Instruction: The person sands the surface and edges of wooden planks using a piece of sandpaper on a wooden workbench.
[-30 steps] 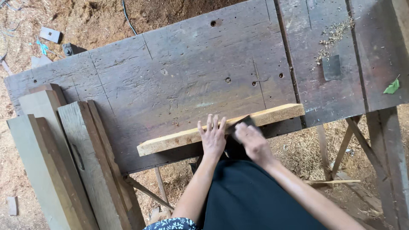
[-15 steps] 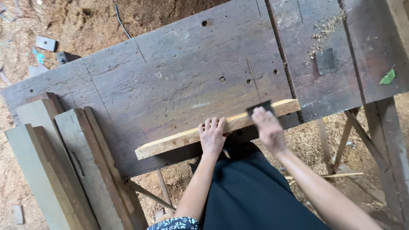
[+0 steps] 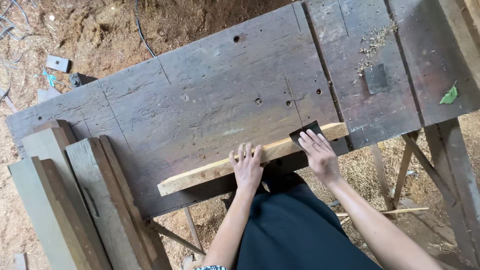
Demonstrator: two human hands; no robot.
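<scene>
A pale wooden strip (image 3: 200, 174) lies along the near edge of a dark, weathered workbench (image 3: 200, 100). My left hand (image 3: 247, 167) presses flat on the middle of the strip, fingers spread. My right hand (image 3: 317, 154) presses a dark sheet of sandpaper (image 3: 303, 131) against the strip close to its right end. Only a corner of the sandpaper shows past my fingers.
Several grey-green planks (image 3: 75, 200) lean against the bench at the left. A small dark square piece (image 3: 376, 78) and wood shavings lie at the bench's upper right, with a green leaf (image 3: 449, 95) further right. Sawdust, cables and scraps cover the ground. Trestle legs (image 3: 440, 170) stand at right.
My right hand has slid the sandpaper rightward along the strip, from beside my left hand to near the strip's right end. My left hand has stayed in place.
</scene>
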